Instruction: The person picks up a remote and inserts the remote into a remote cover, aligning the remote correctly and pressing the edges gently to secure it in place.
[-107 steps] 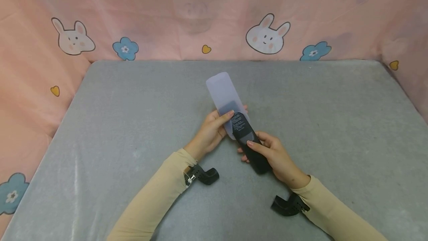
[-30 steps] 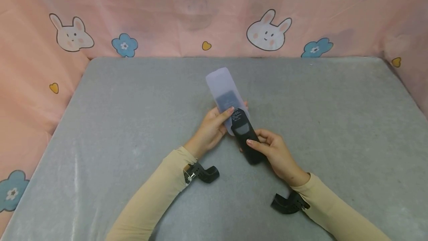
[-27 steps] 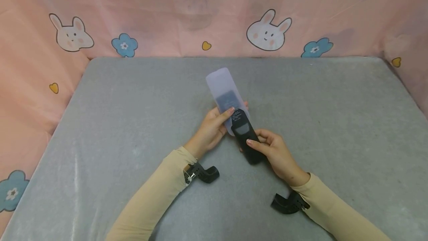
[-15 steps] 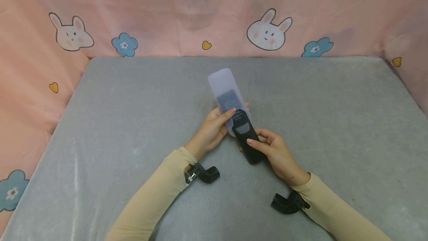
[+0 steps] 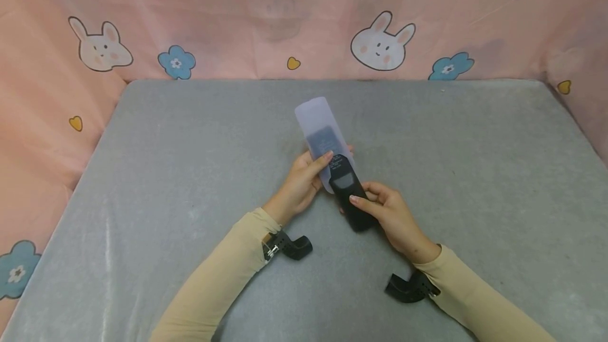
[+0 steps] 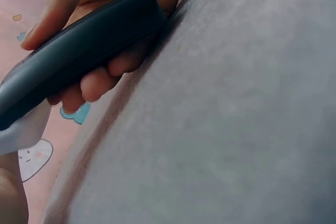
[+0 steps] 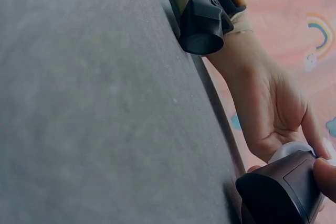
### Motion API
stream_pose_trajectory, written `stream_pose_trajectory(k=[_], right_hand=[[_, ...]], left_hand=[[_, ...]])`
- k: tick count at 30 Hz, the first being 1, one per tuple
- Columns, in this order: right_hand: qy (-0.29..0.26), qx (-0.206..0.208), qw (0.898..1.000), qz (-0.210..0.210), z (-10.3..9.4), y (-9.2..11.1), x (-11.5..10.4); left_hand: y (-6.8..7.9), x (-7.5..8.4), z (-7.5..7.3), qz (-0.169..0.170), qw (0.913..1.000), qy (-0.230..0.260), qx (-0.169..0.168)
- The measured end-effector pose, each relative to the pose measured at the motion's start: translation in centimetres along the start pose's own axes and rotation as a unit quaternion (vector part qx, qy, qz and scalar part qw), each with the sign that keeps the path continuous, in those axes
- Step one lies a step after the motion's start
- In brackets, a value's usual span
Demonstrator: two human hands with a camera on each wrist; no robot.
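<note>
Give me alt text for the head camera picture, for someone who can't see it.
A person's right hand holds a black, remote-shaped device whose far end sits inside a pale translucent cover, gripped by the left hand. Both hands are over a grey table, with a cartoon-printed pink backdrop behind.

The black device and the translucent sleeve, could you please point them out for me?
Black device (image 5: 347,189): head view, middle of its exposed length.
Translucent sleeve (image 5: 317,120): head view, on its lighter far part.
</note>
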State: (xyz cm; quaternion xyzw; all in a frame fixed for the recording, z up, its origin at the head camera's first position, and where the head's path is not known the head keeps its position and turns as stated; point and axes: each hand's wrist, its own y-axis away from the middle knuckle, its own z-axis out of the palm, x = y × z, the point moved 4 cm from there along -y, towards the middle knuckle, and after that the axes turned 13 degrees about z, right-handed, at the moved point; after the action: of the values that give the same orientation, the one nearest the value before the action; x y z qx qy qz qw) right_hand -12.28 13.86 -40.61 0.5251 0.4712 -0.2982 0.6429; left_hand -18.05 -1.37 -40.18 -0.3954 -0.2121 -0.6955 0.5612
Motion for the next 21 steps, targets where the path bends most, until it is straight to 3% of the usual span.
stream_pose_trajectory(k=[6,21], right_hand=[[0.004,-0.011,1.000,0.009,0.01,-0.04,0.05],[-0.006,-0.014,1.000,-0.001,-0.11,-0.16,0.23]], left_hand=[[-0.04,0.15,-0.36,0.021,0.9992,0.002,0.035],[-0.03,0.21,-0.18,0.021,0.9997,-0.001,0.012]])
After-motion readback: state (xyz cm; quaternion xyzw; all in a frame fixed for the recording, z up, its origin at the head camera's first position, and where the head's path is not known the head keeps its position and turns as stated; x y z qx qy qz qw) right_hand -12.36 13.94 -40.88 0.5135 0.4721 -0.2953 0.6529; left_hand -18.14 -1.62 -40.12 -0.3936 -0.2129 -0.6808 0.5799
